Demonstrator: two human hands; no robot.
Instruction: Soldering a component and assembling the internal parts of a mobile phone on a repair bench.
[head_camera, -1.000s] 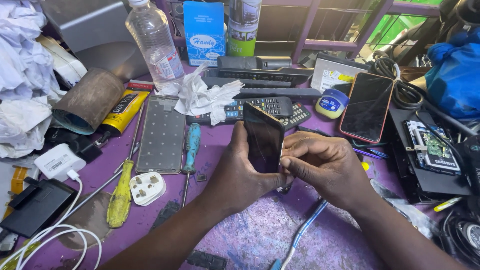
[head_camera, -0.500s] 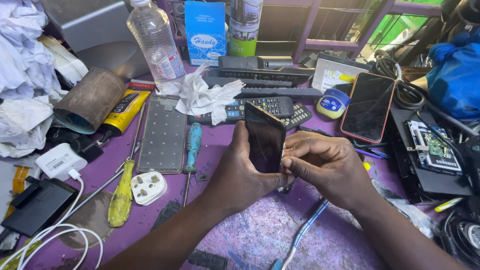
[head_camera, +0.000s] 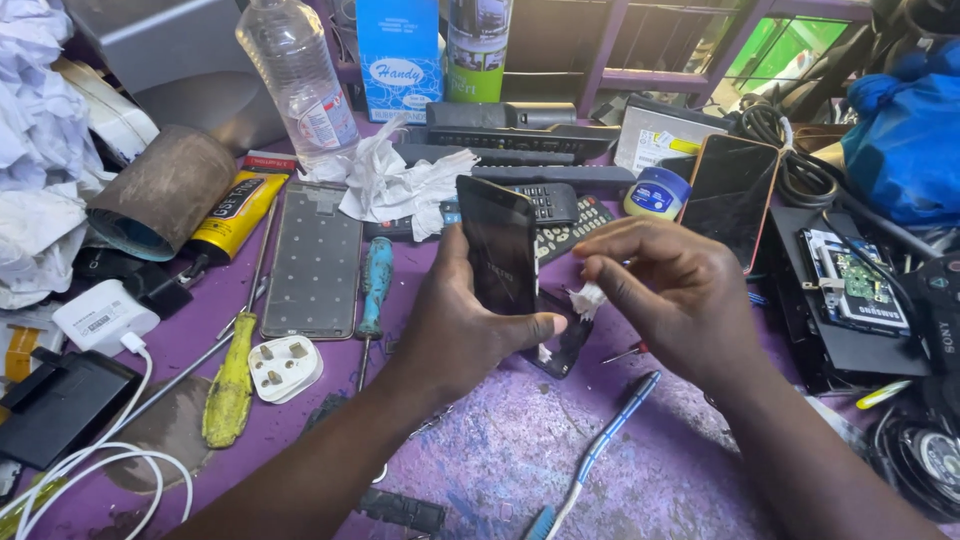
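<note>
While your left hand (head_camera: 455, 335) props the dark phone (head_camera: 498, 245) upright above the purple bench (head_camera: 500, 460), you are wiping its glass clean.

On the far left lie a yellow-handled screwdriver (head_camera: 230, 375), a white three-pin plug (head_camera: 284, 368), a perforated metal plate (head_camera: 315, 258) and a blue-handled screwdriver (head_camera: 375, 285). Your left hand is closed around the phone, thumb on its near edge, fingers behind it; the slab is thin, glossy and rigid. Your right hand (head_camera: 680, 295) is curled just right of it, fingertips pinching a small crumpled white tissue scrap (head_camera: 588, 298), soft and ragged. By my reading, the next move calls for light strokes across the smooth screen with a steady left-hand grip. Further right a second phone (head_camera: 730, 195) leans, near a small blue jar (head_camera: 655, 192).
</note>
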